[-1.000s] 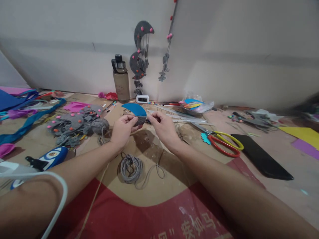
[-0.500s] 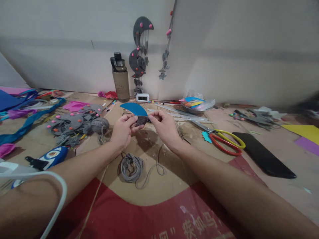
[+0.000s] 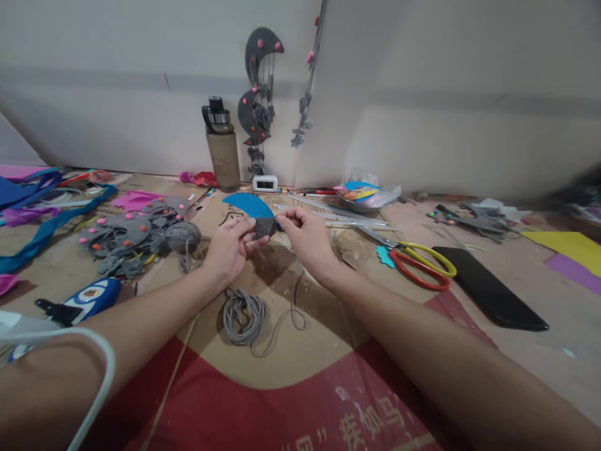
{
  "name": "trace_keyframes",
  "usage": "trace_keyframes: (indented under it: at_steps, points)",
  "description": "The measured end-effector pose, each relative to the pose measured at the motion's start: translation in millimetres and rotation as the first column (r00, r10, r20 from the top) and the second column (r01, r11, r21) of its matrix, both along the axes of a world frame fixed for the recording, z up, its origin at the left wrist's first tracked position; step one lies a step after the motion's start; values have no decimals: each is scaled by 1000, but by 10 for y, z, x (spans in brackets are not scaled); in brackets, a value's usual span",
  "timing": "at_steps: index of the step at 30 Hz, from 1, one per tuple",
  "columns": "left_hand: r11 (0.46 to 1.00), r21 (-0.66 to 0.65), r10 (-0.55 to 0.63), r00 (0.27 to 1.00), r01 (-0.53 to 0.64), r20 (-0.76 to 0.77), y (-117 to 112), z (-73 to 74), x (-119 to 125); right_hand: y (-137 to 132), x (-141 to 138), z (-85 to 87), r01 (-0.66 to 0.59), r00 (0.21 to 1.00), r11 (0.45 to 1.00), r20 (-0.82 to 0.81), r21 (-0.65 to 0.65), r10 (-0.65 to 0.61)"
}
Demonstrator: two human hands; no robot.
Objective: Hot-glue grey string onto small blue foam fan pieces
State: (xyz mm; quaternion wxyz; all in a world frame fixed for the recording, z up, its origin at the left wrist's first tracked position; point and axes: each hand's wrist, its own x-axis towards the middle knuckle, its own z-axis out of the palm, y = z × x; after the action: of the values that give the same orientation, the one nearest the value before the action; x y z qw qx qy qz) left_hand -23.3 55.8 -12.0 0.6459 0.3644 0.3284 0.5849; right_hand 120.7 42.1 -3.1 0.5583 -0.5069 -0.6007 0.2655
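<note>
My left hand pinches a small grey felt piece between thumb and fingers, above the cardboard-covered table. My right hand is closed in a pinch right against that piece's right edge; what it holds is too small to make out. A thin grey cord runs down from the hands to a loose coil of grey cord on the cardboard. A blue half-moon cutout lies just behind the hands.
A pile of grey felt shapes with pink and orange dots and a grey yarn ball lie left. Red-and-yellow scissors and a black flat case lie right. A water bottle, small clock and hanging felt mobile stand by the wall.
My right hand has closed in on the left until its pinch meets the grey felt piece. The left hand holds as before. The view has shifted slightly.
</note>
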Motion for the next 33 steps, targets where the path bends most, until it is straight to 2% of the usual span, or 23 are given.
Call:
trace_keyframes:
  at_steps: [11, 16, 28, 33]
  points:
    - [998, -42, -44, 999, 44, 22, 2, 19, 1, 12, -15, 6, -75, 986, 991, -160, -112, 57]
    - [995, -71, -68, 996, 71, 51, 2, 35, -11, 7, -19, 9, -154, 959, 982, -256, -113, 121]
    - [994, -91, -56, 997, 61, 59, 9, 21, -46, -21, -8, 1, -185, 953, 970, -268, -156, 139]
    - [992, -88, -89, 994, 94, 59, 12, 4, -61, -36, -23, -11, -198, 941, 967, -307, -163, 141]
